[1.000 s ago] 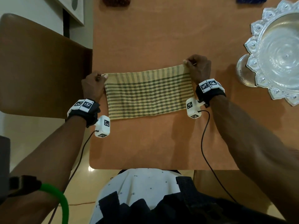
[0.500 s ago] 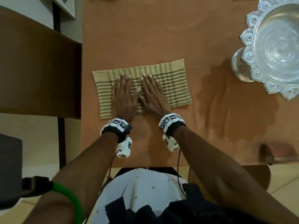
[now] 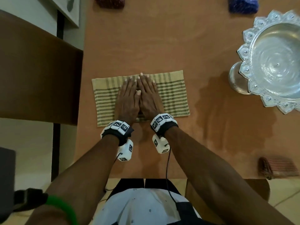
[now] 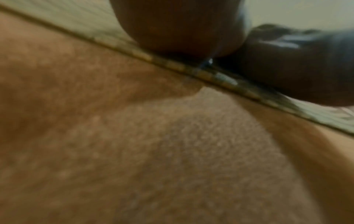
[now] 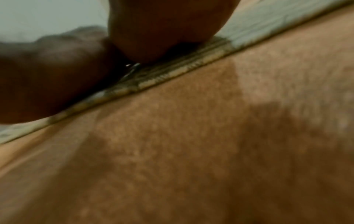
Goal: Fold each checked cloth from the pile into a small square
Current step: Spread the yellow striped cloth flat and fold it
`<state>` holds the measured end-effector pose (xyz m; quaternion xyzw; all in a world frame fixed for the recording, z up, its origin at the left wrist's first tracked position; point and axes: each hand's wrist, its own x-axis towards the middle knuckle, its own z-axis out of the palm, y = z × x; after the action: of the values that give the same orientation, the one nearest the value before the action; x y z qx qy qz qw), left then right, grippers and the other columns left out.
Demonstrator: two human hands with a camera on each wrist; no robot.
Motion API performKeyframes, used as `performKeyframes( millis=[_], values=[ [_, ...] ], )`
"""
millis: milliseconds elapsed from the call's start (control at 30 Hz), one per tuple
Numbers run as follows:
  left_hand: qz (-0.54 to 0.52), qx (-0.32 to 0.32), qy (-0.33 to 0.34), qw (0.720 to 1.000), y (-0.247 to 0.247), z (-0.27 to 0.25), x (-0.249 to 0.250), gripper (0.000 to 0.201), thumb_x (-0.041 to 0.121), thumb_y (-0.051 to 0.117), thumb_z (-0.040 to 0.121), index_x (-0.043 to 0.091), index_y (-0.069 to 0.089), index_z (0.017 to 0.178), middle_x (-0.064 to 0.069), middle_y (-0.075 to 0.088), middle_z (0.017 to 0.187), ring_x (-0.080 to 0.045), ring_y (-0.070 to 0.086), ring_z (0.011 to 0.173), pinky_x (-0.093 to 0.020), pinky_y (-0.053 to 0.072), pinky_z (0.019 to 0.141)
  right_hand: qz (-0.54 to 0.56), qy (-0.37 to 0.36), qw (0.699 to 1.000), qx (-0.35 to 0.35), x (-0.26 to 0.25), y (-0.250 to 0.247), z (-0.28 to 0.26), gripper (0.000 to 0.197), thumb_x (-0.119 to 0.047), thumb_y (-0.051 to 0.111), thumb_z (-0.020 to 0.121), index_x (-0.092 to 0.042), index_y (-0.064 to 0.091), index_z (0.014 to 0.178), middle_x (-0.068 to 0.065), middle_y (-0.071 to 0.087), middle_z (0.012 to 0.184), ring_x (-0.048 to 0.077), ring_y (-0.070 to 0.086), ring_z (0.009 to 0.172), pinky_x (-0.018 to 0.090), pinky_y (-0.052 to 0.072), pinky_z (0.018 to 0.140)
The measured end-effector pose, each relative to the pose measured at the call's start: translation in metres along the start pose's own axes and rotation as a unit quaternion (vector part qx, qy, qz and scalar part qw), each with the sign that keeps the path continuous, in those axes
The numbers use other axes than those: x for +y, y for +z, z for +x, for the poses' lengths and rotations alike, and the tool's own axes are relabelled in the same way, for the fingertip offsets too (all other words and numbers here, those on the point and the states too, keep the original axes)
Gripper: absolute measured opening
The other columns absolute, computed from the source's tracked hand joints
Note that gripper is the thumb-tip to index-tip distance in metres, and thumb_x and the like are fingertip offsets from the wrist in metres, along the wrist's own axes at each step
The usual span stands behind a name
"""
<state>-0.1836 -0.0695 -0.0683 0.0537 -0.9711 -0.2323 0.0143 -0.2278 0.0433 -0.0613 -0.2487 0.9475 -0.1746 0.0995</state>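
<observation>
A yellow cloth [image 3: 172,96] with green checks lies folded as a wide rectangle on the brown table [image 3: 162,38]. My left hand [image 3: 128,96] and my right hand [image 3: 148,95] lie flat side by side on the cloth's middle, fingers straight and pointing away from me, pressing it down. Both wrist views are blurred: the left wrist view shows the cloth's near edge [image 4: 220,77] under the heel of my left hand [image 4: 182,27], and the right wrist view shows the cloth's edge [image 5: 172,72] below my right hand [image 5: 164,27].
A large silver footed bowl [image 3: 274,62] stands at the table's right. A folded reddish checked cloth [image 3: 276,168] lies near the front right corner. A dark red cloth [image 3: 110,2] and a blue cloth [image 3: 243,4] sit at the far edge. A brown chair [image 3: 37,75] stands left.
A second ago each hand pinched a far corner of the cloth. They let go, came to the middle and pressed flat, and have since drawn closer together, touching.
</observation>
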Motion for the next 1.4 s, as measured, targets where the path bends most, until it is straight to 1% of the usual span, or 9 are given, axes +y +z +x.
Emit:
performKeyframes(
  millis=[333,567,767,933,1067,1167,1233,1333,1400],
  values=[
    [0.108,0.044,-0.156,0.981,-0.016,-0.008,-0.033,0.065,0.053,0.020,0.105,0.013,0.021,0.157,-0.007,0.012,0.166,-0.025,0.009,0.153,-0.048,0.007,0.124,-0.013,0.189,0.979,0.079,0.076,-0.027,-0.013,0.061,-0.042,0.020,0.105,-0.013,0.010,0.158,0.004,0.004,0.166,0.020,0.000,0.153,0.043,0.006,0.124],
    [0.081,0.032,-0.139,0.986,0.003,-0.030,-0.013,0.061,0.043,0.022,0.107,0.009,0.019,0.157,-0.011,0.013,0.165,-0.025,0.009,0.153,-0.047,0.009,0.124,0.032,0.099,0.994,0.037,-0.029,0.020,-0.022,0.060,-0.036,0.029,0.105,-0.006,0.017,0.156,0.011,0.011,0.165,0.025,0.005,0.153,0.041,0.004,0.124],
    [0.111,0.043,-0.184,0.976,-0.020,-0.048,-0.039,0.076,0.059,0.023,0.103,0.009,0.010,0.158,-0.012,0.005,0.166,-0.025,0.004,0.154,-0.044,0.003,0.125,0.011,0.215,0.972,0.095,0.053,-0.007,-0.048,0.073,-0.056,0.029,0.101,-0.012,0.014,0.157,0.006,0.009,0.165,0.022,0.005,0.153,0.042,0.005,0.124],
    [0.134,0.020,-0.154,0.979,-0.031,-0.053,-0.052,0.076,0.058,0.021,0.103,0.006,0.010,0.158,-0.014,0.005,0.166,-0.028,0.004,0.153,-0.050,0.004,0.124,0.017,0.188,0.978,0.092,0.090,-0.026,-0.064,0.069,-0.050,0.029,0.104,-0.011,0.011,0.158,0.007,0.005,0.166,0.023,0.002,0.153,0.041,0.005,0.125],
    [0.085,0.054,-0.101,0.990,-0.036,-0.041,-0.027,0.061,0.044,0.031,0.106,0.005,0.027,0.153,-0.015,0.018,0.163,-0.029,0.014,0.152,-0.049,0.007,0.124,0.112,0.358,0.906,0.195,0.074,-0.032,-0.072,0.060,-0.040,0.039,0.103,-0.003,0.032,0.150,0.020,0.030,0.156,0.034,0.027,0.144,0.041,0.017,0.119],
    [-0.004,0.047,0.012,0.999,-0.027,-0.025,0.019,0.052,0.041,0.042,0.104,0.005,0.047,0.141,-0.016,0.045,0.150,-0.030,0.039,0.140,-0.046,0.031,0.117,0.165,0.486,0.846,0.143,0.069,-0.019,-0.097,0.067,-0.057,0.032,0.100,0.000,0.045,0.134,0.021,0.050,0.131,0.037,0.043,0.130,0.047,0.032,0.108],
    [-0.070,0.012,0.029,0.997,-0.022,-0.011,0.048,0.050,0.042,0.048,0.102,0.008,0.052,0.137,-0.013,0.057,0.135,-0.028,0.051,0.126,-0.046,0.045,0.104,0.259,0.499,0.825,0.065,0.064,-0.018,-0.110,0.067,-0.052,0.037,0.101,0.011,0.046,0.120,0.027,0.052,0.116,0.042,0.044,0.130,0.046,0.036,0.106],
    [-0.113,-0.017,0.021,0.993,-0.022,0.005,0.079,0.045,0.044,0.052,0.099,0.015,0.054,0.133,-0.004,0.066,0.116,-0.024,0.058,0.107,-0.044,0.051,0.086,0.207,0.485,0.833,0.167,0.057,-0.026,-0.108,0.070,-0.044,0.059,0.094,0.010,0.039,0.134,0.027,0.053,0.130,0.039,0.054,0.120,0.045,0.044,0.099],
    [-0.115,-0.023,0.040,0.992,-0.025,0.014,0.094,0.047,0.046,0.053,0.098,0.015,0.052,0.133,-0.003,0.068,0.112,-0.023,0.060,0.104,-0.040,0.052,0.084,0.231,0.503,0.815,0.171,0.054,-0.033,-0.102,0.064,-0.040,0.070,0.087,0.006,0.049,0.127,0.023,0.059,0.125,0.036,0.058,0.113,0.041,0.048,0.092]
  ],
)
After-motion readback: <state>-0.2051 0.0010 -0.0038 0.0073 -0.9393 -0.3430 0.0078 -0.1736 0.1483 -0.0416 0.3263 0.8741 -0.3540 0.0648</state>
